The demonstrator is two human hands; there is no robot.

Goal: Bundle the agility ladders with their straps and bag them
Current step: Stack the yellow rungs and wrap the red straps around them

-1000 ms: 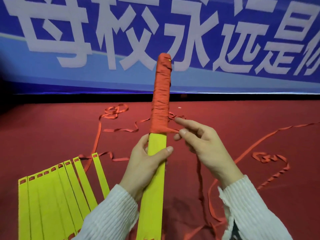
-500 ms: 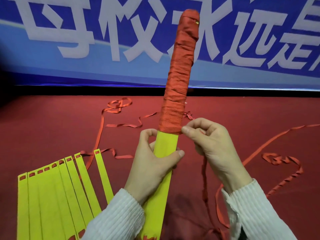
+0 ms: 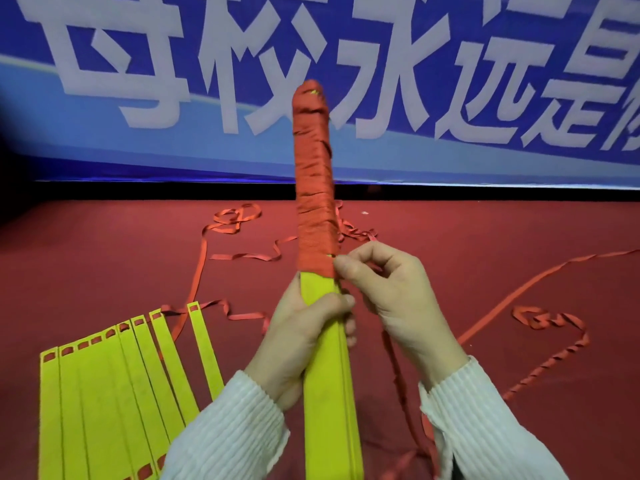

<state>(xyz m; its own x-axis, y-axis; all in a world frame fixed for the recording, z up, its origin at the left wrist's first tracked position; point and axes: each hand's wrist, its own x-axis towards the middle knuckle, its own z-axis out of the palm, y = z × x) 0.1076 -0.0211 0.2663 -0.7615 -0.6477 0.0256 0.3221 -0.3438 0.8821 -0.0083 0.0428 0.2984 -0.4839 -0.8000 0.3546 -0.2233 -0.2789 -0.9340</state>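
Red carpet below, your left hand (image 3: 304, 337) grips the stacked yellow plastic rungs (image 3: 329, 375); your right hand (image 3: 388, 292) pinches the red webbing strap (image 3: 313, 202) mid-wrap. Next, wind lower, keeping tension.

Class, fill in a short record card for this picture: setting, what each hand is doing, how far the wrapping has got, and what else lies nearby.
Setting: red floor, blue banner behind
Left hand: grips the yellow rung bundle, held upright
Right hand: pinches the red strap at the wrap's lower edge
Wrapping: upper part covered, lower part bare
Nearby: second ladder's rungs fanned out at left; loose strap on the floor
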